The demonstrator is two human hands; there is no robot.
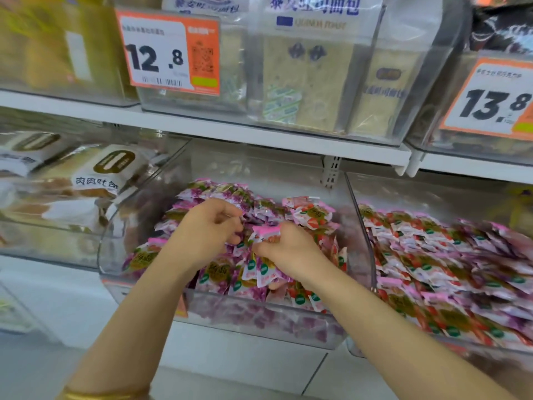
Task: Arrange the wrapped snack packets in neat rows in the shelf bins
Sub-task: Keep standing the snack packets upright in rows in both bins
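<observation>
Right hand (288, 251) curled, pinching one pink packet (266, 233) over the pile in the middle bin (116, 249). Left hand (207, 229) curled just beside that packet, over the purple packets (230, 194); cannot tell if it grips any.

Your right hand (288, 249) covers much of the pink packet (266, 232) it pinches, so the print cannot be read. On your left hand (207, 229) the curled fingertips sink among the purple packets (219, 194); whether they grip one is unclear. The strawberry packets (450, 269) in the right-hand bin smear into blur and run off the frame's edge, as does the 13.8 price tag (490, 105). The bottom edge cuts your bangle (98, 395).
</observation>
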